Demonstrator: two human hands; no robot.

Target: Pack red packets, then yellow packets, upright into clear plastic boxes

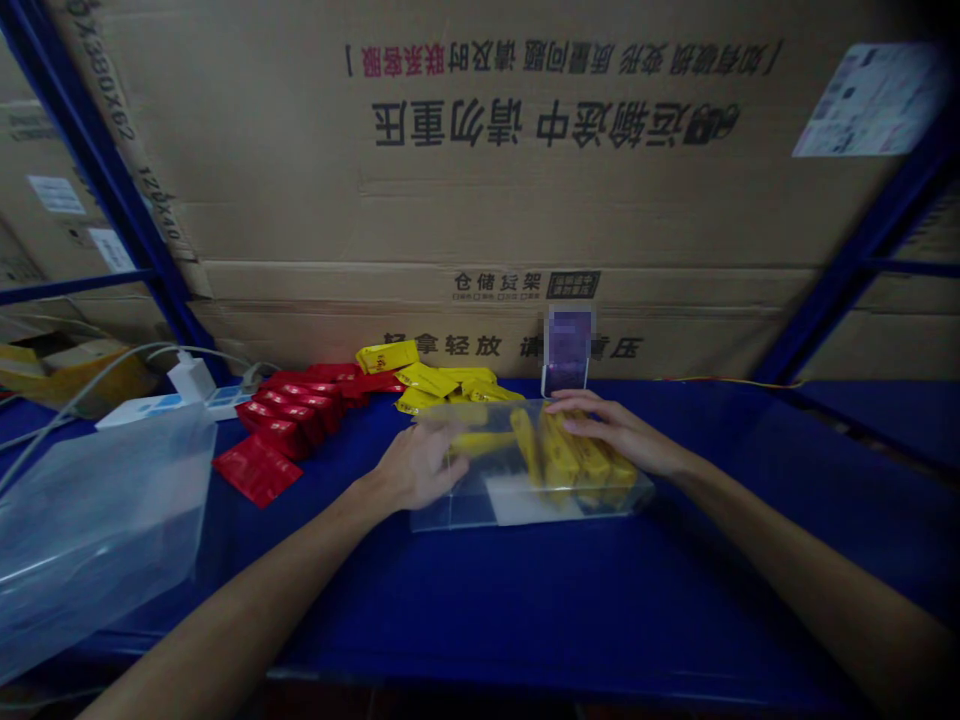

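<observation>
A clear plastic box (pixel 457 512) stands on the blue table in front of me. Yellow packets (pixel 577 465) are lined up on edge in its right half, and a white sheet (pixel 517 500) shows through its front wall. My right hand (pixel 619 430) lies over the tops of these packets with its fingers stretched out. At the box's left end is my left hand (pixel 424 465), smeared by motion. Its fingers are too blurred to read, and a yellow packet (pixel 484 440) shows just beside them. Behind the box lies a loose pile of yellow packets (pixel 427 378).
Red packets (pixel 296 410) lie in a row left of the box, with one flat red packet (pixel 259 470) nearer. A clear plastic sheet or bag (pixel 112 530) covers the table's left side. A phone (pixel 568 350) stands against the cardboard (pixel 300 220). A white charger (pixel 191 378) and cables sit at left.
</observation>
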